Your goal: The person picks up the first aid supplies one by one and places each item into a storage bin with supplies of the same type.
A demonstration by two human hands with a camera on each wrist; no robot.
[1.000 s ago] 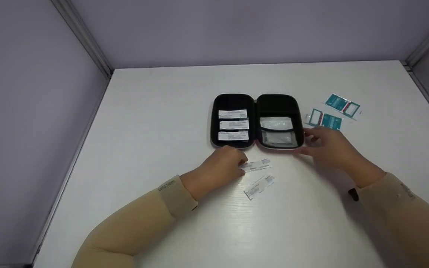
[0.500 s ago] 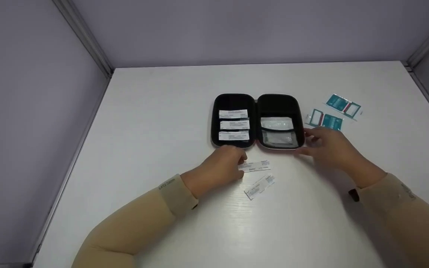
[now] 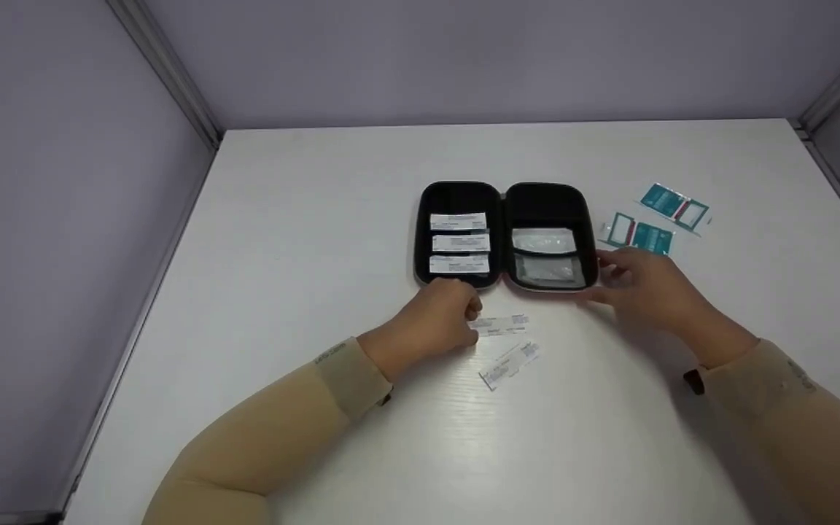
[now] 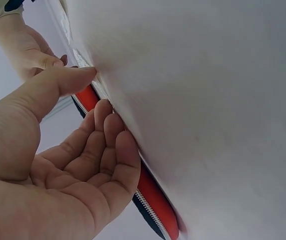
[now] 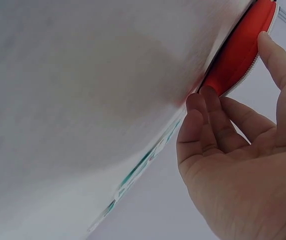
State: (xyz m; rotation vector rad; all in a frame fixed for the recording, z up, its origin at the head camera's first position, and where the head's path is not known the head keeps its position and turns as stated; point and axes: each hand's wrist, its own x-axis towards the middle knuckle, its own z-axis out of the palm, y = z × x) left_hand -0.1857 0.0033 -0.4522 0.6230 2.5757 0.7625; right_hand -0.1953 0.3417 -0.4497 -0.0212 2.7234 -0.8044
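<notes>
Below my matt tan cloth sleeves (image 3: pixel 267 437), the smooth white wood-grained tabletop (image 3: pixel 595 452) is throwing back a soft glare. The rounded black-and-red zippered case (image 3: pixel 545 204) is showing a matt black lining, smooth red shell (image 5: pixel 238 50) and metallic-looking zip teeth (image 4: pixel 149 212). Flat white printed strips (image 3: pixel 509 364) are looking papery; rectangular teal-and-white packets (image 3: pixel 674 209) are looking like glossy plastic.

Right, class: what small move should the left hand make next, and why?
Probably pinch the farther loose strip and lift it: the left hand is at its left end, thumb and fingers apart, while the right hand holds the case, whose left half bears three similar strips.
</notes>
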